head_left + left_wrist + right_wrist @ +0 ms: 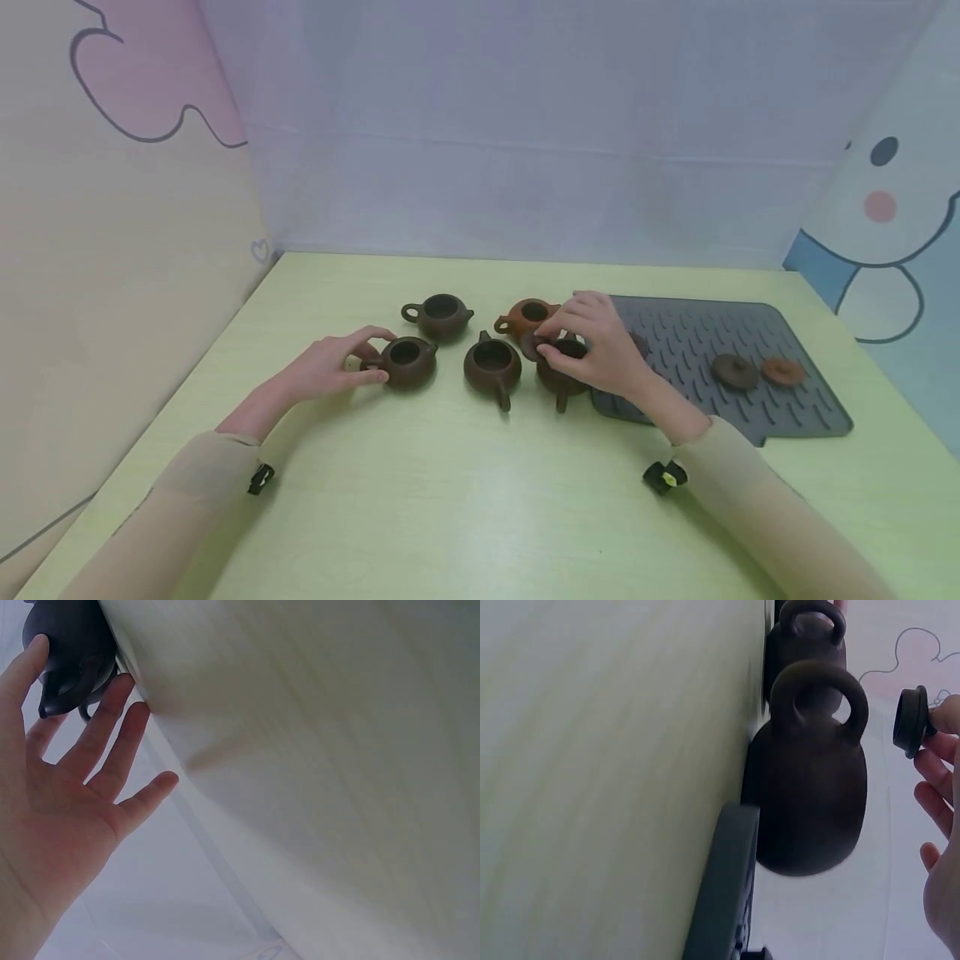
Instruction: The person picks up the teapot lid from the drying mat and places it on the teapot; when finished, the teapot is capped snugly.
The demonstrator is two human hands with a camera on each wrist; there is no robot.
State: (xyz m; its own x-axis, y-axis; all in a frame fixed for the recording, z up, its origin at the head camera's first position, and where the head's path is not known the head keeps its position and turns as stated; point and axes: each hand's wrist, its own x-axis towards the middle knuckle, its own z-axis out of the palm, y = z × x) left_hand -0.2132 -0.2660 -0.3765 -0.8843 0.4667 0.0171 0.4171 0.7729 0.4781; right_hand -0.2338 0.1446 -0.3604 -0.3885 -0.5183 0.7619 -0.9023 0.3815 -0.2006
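Observation:
In the head view, my right hand (596,346) pinches a dark brown lid (531,347) by its knob. The lid is tilted on edge above an open-topped dark teapot (558,382), partly hidden by the hand. From the right wrist, the lid (909,724) shows its flanged rim, clear of the teapot body (806,799). My left hand (330,367) is at the handle side of another lidless dark teapot (411,375), thumb and forefinger spread on either side. In the left wrist view the thumb overlaps a teapot (75,637) while the other fingers extend.
Between the hands stands a lidless dark teapot (492,371). Behind are another dark teapot (442,321) and an orange-brown one (517,321). At right, a grey ribbed mat (675,325) carries a dark lid (735,372), an orange lid (783,372) and one partly hidden by the right hand.

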